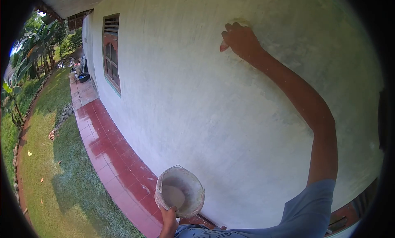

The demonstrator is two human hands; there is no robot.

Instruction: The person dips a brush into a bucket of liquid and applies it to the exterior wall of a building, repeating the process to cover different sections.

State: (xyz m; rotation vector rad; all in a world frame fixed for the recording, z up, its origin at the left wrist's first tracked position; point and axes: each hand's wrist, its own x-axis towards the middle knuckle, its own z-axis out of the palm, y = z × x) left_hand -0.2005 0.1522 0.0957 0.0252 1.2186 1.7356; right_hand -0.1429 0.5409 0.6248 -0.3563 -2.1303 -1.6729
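**A:** What is the surface like, and the place around it?

**B:** It is outdoors, beside a house. A pale plastered wall (197, 98) fills most of the view, blotchy grey-white, running away to the far left. A red-framed window (112, 57) with a louvred vent above it sits in the far part of the wall. At the foot of the wall runs a walkway of glossy red tiles (111, 151), and left of that a lawn (49, 164) with shadow across it. Banana plants (37, 49) stand at the far left.

**A:** Any containers?

**B:** A small bucket (180, 192), its outside caked in whitish paste, at the near bottom of the view, over the tiles and just beside the wall. Inside it lies a pool of pale grey-white paste (173, 195), well below the rim. A dark tub (83, 77) stands far off on the walkway; I cannot tell what it holds.

**A:** And the hands?

**B:** The left hand (168, 221) has its grip clamped on the bucket from below. The right hand (240, 38) is raised high on the wall, fingers curled and pressed to the plaster; something small and reddish shows at its lower edge, but whether the grip closes on it I cannot tell.
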